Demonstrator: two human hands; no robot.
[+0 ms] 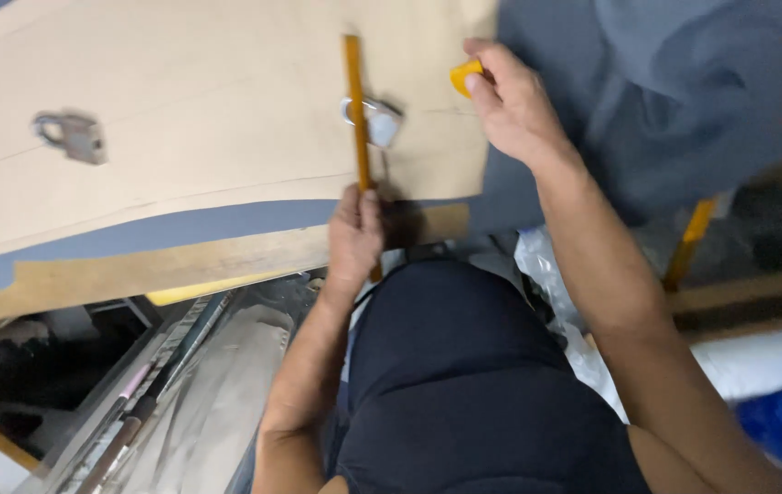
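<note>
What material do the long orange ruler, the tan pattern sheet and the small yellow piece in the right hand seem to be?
Long orange ruler: probably wood, thin and matt. Tan pattern sheet: apparently stiff paper or card, flat with clean-cut edges. Small yellow piece: possibly chalk; too blurred to tell.

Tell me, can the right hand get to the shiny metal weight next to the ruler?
Probably yes. The right hand, pinching a yellow chalk piece, sits just beside the metal weight on the tan paper pattern, with nothing between them. The chalk keeps its fingers busy, though.
</note>
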